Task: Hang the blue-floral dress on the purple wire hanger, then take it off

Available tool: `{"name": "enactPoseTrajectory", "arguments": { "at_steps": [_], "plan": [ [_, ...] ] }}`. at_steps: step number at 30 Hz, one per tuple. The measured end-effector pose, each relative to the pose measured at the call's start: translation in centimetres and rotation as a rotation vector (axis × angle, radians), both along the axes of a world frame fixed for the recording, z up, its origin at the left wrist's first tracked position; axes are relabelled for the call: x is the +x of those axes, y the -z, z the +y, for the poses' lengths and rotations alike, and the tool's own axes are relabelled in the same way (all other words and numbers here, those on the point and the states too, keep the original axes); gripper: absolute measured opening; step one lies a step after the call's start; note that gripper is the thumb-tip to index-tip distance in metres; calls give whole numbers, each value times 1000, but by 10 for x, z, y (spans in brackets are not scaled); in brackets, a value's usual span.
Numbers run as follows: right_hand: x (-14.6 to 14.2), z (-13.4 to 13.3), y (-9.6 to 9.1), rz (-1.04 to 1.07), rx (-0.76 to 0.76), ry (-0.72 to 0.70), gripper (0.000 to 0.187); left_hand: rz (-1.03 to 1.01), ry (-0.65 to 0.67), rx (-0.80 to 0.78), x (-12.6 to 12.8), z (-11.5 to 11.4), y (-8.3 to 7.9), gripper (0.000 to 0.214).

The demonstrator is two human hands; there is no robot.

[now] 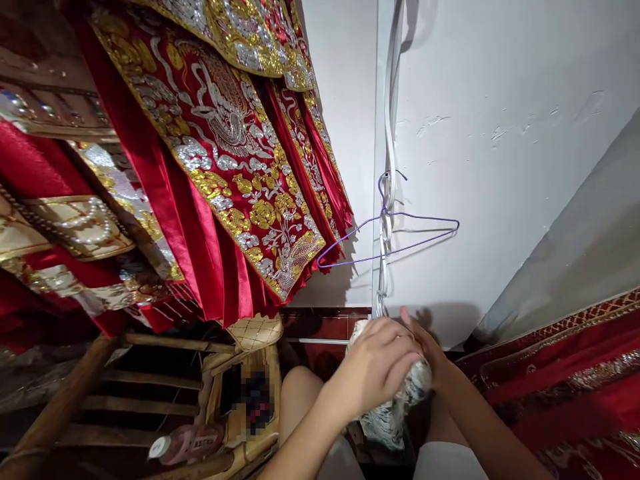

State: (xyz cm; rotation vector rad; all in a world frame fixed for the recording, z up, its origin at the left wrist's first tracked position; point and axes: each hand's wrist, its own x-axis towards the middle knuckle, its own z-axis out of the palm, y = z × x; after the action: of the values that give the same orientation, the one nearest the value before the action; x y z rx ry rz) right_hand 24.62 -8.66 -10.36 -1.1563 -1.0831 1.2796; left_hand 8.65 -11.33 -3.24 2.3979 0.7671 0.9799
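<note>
A crumpled white cloth (383, 427) with a dark green-blue print is bunched up between my hands, low in front of my knees. My left hand (383, 357) lies across its top with the fingers bent round it. On the far right side of the bundle, my right hand (430, 347) presses against it, one finger pointing up; its other fingers are mostly hidden behind the cloth and my left hand. Above both hands, a bare purple wire hanger (420, 248) hangs on the wall by a white cable (389, 120), touching neither hand.
Red garments (240, 160) with gold and silver embroidery hang at the left. Below them stand a bamboo chair (215, 373) and a bottle (187, 445) with a white cap. More red embroidered fabric (575, 373) is at the right. A white wall (500, 87) faces me.
</note>
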Motion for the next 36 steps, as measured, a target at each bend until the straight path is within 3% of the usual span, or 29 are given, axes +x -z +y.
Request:
{"name": "enactPoseTrajectory", "arguments": {
  "at_steps": [4, 6, 7, 9, 12, 14, 16, 18, 20, 23, 27, 32, 36],
  "plan": [
    [-6, 0, -30, 119, -226, -504, 47, -173, -166, -129, -31, 14, 7, 37],
    [-1, -1, -49, 36, -232, -734, 34, -178, -158, -239, -42, 18, 15, 38],
    [3, -1, -58, -60, -176, -775, 26, -141, -105, -293, -46, 18, 20, 35],
    [14, 0, -76, -251, -1, -717, 10, -31, 32, -370, -52, 15, 31, 32],
    [34, 11, -91, -370, 242, -447, 10, 21, 85, -335, -63, 5, 45, 23],
    [46, 29, -92, -392, 340, -216, 21, 40, 6, -292, -73, 0, 50, 21],
    [56, 55, -87, -421, 413, 30, 43, 116, -109, -274, -85, -1, 51, 19],
    [61, 84, -77, -460, 459, 177, 60, 267, -228, -266, -95, 1, 45, 19],
    [62, 111, -66, -509, 461, 166, 65, 451, -323, -236, -101, 5, 33, 18],
    [61, 135, -50, -641, 431, 68, 55, 735, -365, -183, -103, 11, 13, 18],
    [71, 132, -38, -851, 440, 104, 33, 933, -362, -251, -105, 24, 4, 21],
    [100, 99, -42, -660, 445, 129, 19, 610, -382, -171, -114, 52, -4, 34],
    [111, 74, -52, -450, 411, 69, 16, 176, -340, -126, -102, 80, -33, 29]
  ]
}}
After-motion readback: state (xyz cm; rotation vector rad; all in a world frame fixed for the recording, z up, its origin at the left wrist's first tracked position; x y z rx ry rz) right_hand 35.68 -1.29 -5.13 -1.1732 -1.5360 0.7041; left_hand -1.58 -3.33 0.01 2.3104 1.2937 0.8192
